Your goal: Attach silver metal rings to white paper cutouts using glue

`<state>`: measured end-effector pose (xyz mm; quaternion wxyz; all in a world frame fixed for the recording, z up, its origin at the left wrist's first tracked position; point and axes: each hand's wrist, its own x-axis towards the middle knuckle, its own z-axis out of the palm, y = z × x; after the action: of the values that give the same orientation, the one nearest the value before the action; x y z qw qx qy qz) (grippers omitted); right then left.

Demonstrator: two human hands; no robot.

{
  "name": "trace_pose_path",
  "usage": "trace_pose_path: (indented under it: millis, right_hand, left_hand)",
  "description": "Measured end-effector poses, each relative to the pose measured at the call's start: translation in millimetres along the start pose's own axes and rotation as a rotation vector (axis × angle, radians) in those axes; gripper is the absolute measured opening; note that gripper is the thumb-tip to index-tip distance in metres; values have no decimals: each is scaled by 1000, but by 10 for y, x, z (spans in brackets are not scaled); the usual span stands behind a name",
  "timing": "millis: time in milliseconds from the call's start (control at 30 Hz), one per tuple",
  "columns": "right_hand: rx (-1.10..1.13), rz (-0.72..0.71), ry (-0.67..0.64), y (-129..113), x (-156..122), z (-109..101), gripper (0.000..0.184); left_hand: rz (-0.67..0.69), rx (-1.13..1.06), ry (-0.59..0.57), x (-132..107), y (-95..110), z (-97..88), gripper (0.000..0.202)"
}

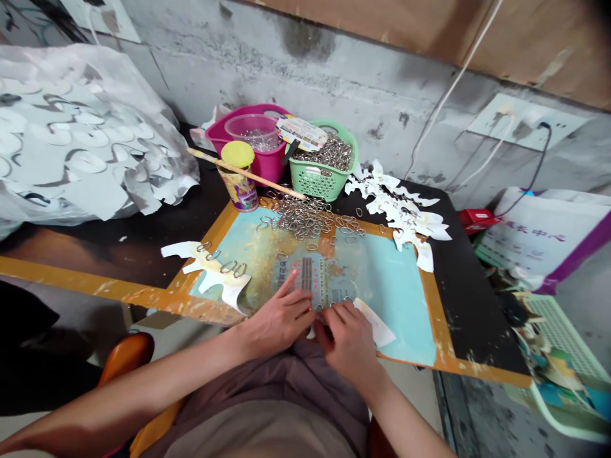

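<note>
At the worktop [477, 315], the right hand [351, 334] pinches a white cutout [377, 323], best held steady; the left hand [282, 316] has an unclear grip.

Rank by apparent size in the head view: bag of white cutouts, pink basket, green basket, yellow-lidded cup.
1. Bag of white cutouts
2. Pink basket and green basket: too alike to rank
3. Yellow-lidded cup

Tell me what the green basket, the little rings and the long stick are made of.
Green basket: probably plastic, smooth and slightly shiny, with holes through its wall.
Little rings: likely metal, since they glint silver.
Long stick: perhaps wood or bamboo, pale tan and rather dull.
</note>
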<state>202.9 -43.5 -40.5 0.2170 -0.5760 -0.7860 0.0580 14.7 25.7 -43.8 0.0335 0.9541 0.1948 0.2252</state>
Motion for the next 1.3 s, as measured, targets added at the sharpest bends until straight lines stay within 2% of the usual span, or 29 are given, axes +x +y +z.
trace_pose_path:
  millis: [167,400,500,633,733,867,967,1033,1100,1167,1300]
  right_hand:
    - [-19,-16,1,24,-8,13,13]
    - [141,-111,-62,168,-63,-57,14]
    - [129,-162,-79,220,-103,-45,18]
    - [88,-224,-79,233,-151,-33,22]
    - [67,-234,-73,189,-183,-80,19]
    - [102,-193,-41,137,-185,-182,20]
    - [193,-57,34,139,-125,-213,17]
    - [162,23,54,140,-67,-202,17]
    - [94,36,-6,128,-11,-176,16]
    - [83,27,-81,110,34,-154,7]
    - [256,100,-150,106,101,-216,18]
  left_hand:
    - [-12,-22,39,-33,7,31,16]
    - [-17,42,58,-32,20,-33,12]
    - [58,73,43,-35,1,-78,11]
    - [164,116,33,-56,-28,-87,19]
    - [187,132,-5,-68,-29,-99,19]
    - [99,94,-68,-89,9,-145,16]
    - [20,82,-54,-147,71,-139,21]
    - [3,99,-20,-203,124,-97,26]
    - [-20,115,26,-259,179,-40,29]
    - [-86,110,67,-307,227,7,32]
    - [-254,9,165,-413,324,3,40]
